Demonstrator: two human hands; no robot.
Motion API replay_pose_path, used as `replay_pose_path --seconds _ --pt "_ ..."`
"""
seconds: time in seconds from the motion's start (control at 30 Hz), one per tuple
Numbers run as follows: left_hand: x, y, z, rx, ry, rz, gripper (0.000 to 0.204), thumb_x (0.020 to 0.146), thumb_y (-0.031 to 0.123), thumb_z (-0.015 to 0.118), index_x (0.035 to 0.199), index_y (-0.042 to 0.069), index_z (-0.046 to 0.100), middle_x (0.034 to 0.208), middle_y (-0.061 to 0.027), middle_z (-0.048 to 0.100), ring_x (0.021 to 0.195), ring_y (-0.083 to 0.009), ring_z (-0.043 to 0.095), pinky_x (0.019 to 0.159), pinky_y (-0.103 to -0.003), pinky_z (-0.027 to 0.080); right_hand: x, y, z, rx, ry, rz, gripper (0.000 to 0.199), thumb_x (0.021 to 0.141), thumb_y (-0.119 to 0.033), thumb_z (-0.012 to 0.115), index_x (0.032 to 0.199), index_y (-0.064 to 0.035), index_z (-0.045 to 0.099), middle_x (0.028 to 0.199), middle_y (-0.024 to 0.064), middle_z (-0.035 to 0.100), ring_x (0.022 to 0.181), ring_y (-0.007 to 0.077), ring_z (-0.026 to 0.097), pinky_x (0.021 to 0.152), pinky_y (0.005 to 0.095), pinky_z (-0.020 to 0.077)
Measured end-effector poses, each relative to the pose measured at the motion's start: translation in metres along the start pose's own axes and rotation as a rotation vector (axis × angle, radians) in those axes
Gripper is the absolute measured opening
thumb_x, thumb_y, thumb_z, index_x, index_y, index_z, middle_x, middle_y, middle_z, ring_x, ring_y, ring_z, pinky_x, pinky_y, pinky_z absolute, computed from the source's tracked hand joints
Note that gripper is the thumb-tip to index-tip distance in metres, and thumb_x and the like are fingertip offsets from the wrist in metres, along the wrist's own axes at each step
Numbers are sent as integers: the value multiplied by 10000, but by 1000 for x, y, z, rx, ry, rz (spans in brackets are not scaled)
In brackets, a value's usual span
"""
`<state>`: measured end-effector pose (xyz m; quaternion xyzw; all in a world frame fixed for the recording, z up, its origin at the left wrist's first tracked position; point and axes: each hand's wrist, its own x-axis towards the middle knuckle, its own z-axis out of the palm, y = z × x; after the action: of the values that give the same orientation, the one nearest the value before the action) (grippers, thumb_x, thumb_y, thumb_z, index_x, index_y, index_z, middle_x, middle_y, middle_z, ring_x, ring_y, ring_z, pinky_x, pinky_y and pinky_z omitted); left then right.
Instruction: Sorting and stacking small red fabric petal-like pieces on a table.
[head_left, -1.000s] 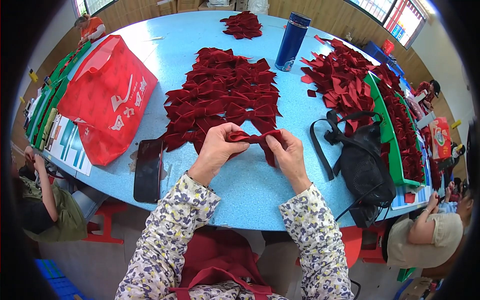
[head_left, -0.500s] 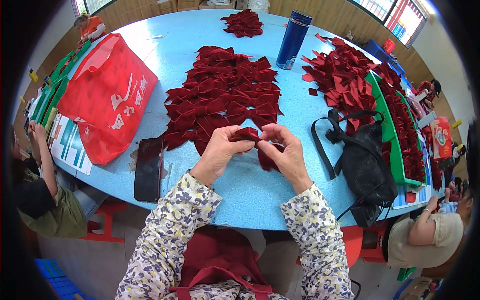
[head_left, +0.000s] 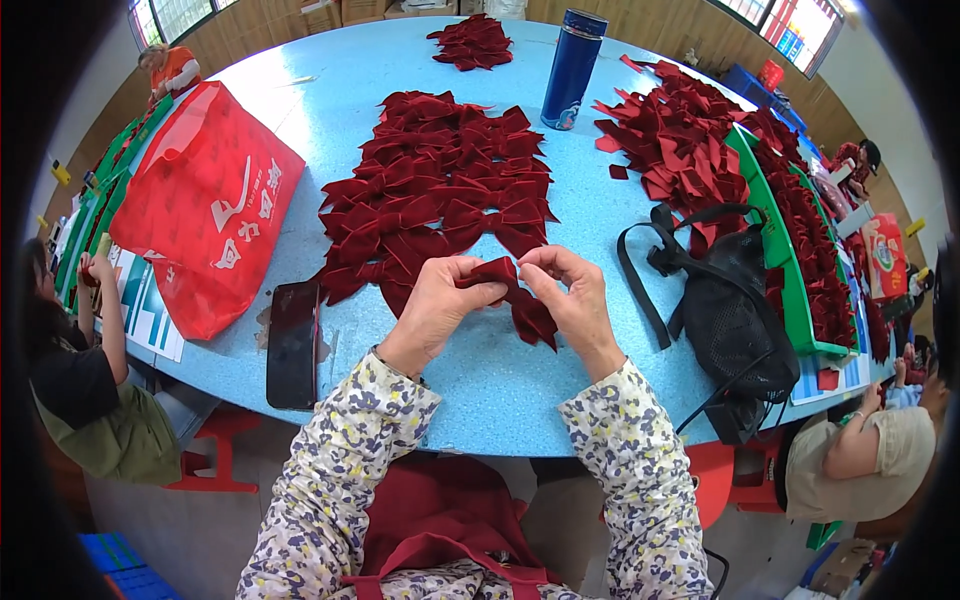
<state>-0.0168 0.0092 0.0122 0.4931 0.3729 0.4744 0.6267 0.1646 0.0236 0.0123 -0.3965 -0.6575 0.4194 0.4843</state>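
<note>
one red bow (head_left: 497, 271), stretched earlier, now droops rightward; left grip (head_left: 437, 312) pinches it, whether right grip (head_left: 572, 308) clasps is unclear.

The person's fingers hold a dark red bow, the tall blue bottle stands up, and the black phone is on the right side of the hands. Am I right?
One thing is wrong: the head view shows the black phone to the left of the left hand and right hand, not the right. The dark red bow and tall blue bottle are as you said.
</note>
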Motion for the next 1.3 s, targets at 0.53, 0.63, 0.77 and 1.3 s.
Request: replay_pose_path --seconds 0.53,0.63,0.77,1.3 --pt "0 -1 0 68 -7 -40 160 825 99 645 952 3 667 807 -20 651 702 -81 581 669 -215 458 7 4 -9 352 58 114 136 866 -122 623 929 -3 636 817 24 645 757 75 591 701 218 464" --pt "0 -2 2 34 21 -2 131 824 94 637 914 4 668 780 -26 646 671 -72 569 636 -212 454 1 4 -5 144 -107 96 143 874 -130 619 936 -2 627 827 24 639 785 74 586 720 210 458" --pt "0 -6 3 3 90 19 120 824 88 632 900 -1 660 775 -34 641 657 -74 566 620 -210 453 3 9 -3 153 -6 63 139 879 -135 616 919 -2 621 831 11 628 775 65 570 713 202 451" --pt "1 -2 2 -112 123 -85 185 863 148 610 1002 26 596 822 -50 662 662 -96 601 586 -214 434 3 17 -2 229 -50 224 193 903 -171 587 1006 -8 602 855 2 611 747 43 537 657 188 439"
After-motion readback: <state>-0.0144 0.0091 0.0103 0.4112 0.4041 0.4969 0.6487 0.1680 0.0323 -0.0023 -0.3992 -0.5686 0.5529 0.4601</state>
